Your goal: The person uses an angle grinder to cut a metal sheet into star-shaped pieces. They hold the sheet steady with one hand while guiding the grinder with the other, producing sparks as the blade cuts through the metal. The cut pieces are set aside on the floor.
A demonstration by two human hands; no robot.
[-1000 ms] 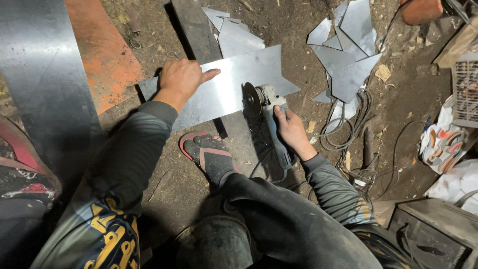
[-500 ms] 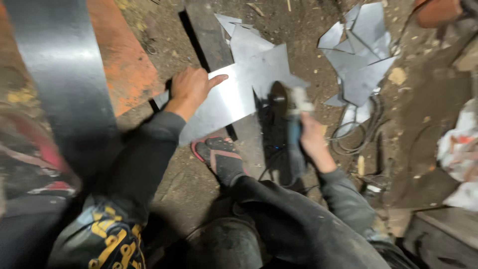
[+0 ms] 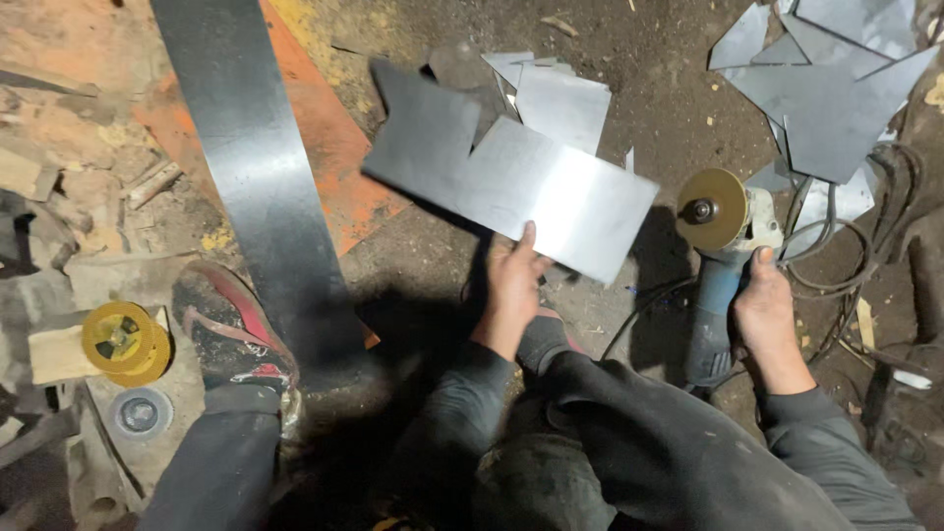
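Observation:
My left hand (image 3: 513,287) grips the near edge of a grey metal sheet (image 3: 511,179) with a notch cut in its far side, and holds it lifted off the ground. My right hand (image 3: 765,313) is closed around the blue body of an angle grinder (image 3: 723,258). The grinder's round disc (image 3: 711,208) faces up, just right of the sheet and apart from it. A cable runs from the grinder across the dirt floor.
A long steel strip (image 3: 258,177) lies over an orange plate (image 3: 324,147) at left. Cut metal scraps (image 3: 836,88) are piled at top right, more behind the sheet. My sandalled foot (image 3: 231,329) is at lower left beside yellow discs (image 3: 123,339). Cables coil at right.
My left hand has lifted the sheet off the ground, where it had pressed it flat. The grinder has left the sheet's edge and now sits to its right with the disc up. The view shifted.

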